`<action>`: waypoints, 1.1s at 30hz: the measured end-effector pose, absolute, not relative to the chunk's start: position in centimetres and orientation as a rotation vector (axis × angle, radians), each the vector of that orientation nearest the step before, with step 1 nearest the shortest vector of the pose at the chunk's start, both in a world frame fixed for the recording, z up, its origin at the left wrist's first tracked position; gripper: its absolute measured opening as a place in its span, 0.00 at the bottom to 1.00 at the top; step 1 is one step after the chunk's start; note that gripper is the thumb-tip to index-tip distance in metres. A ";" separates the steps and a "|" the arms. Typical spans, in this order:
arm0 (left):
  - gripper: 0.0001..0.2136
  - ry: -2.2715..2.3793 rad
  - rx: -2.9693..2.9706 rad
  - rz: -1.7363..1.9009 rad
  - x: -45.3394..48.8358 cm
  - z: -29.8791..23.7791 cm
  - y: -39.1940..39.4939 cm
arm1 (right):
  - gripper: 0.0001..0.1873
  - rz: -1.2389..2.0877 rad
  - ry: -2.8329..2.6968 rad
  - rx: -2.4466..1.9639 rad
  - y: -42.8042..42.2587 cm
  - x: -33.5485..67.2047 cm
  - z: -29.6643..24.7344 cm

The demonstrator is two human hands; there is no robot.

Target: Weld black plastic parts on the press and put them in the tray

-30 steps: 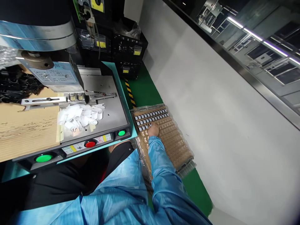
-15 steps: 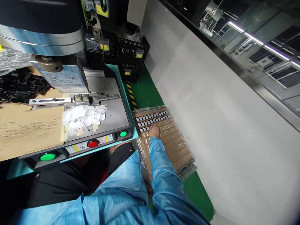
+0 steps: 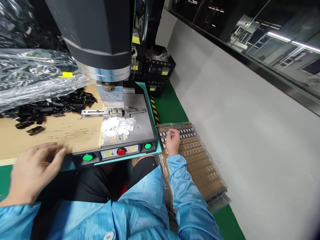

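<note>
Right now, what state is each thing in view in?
Left hand: fingers curled, nothing visibly held
Right hand: fingers bent, hold unclear
Tray: partly filled
White pieces: heaped on metal plate
Black pieces: heaped on cardboard
Plastic wrap: crumpled
Black bins: stacked
Red button: pressed or not, unclear

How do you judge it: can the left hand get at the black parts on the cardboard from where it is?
Probably yes. The left hand is at the near edge of the cardboard, and nothing visible stands between it and the nearest black part; the plastic wrap lies farther back.
</note>
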State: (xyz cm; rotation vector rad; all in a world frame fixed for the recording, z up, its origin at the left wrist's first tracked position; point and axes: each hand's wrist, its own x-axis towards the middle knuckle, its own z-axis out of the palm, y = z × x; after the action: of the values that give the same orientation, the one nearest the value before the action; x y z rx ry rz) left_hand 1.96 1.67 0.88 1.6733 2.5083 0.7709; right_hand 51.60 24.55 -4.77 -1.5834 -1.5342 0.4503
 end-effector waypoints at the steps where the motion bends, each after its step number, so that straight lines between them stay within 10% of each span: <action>1: 0.15 2.468 1.779 0.801 2.9 0.7 2.2 | 0.15 0.471 -1.616 -1.488 24.1 49.7 -3.6; 28: 0.20 2.025 1.702 1.056 8.7 -0.7 12.5 | 0.05 0.252 -2.267 -1.397 24.3 35.5 -0.1; 33: 0.18 1.987 1.625 1.262 9.8 0.1 11.9 | 0.03 0.656 -1.893 -1.340 24.1 36.2 0.4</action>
State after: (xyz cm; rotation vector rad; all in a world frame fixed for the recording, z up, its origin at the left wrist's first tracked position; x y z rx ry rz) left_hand 9.80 11.91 0.11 1.6253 1.9868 1.2620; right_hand 36.15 24.06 0.38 -1.3403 -1.8927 0.6562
